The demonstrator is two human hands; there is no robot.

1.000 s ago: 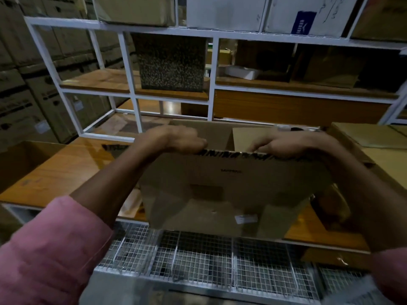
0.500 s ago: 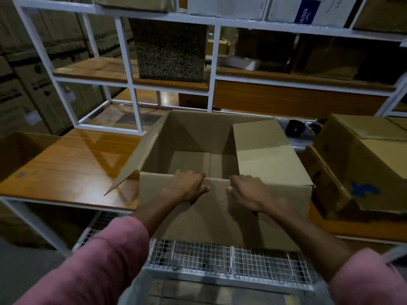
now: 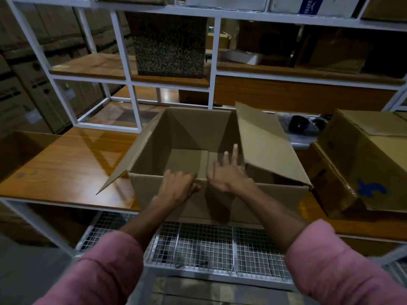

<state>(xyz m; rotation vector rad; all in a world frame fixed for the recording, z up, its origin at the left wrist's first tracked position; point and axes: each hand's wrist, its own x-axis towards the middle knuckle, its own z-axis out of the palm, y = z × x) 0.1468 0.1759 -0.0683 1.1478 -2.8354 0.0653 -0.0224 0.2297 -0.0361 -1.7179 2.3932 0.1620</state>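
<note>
Now my left hand (image 3: pixel 178 188) grips the near rim of the open box (image 3: pixel 275 203) on the wooden table (image 3: pixel 66 164). My right hand (image 3: pixel 229 175) is spread, holding nothing, beside the right flap (image 3: pixel 264 146), which leans over the opening. I count two boxes; the second box (image 3: pixel 363 168) stands just to the right.

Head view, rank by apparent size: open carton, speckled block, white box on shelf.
1. open carton, though it is nearest the camera, which inflates it.
2. speckled block.
3. white box, clearly the smallest.
</note>
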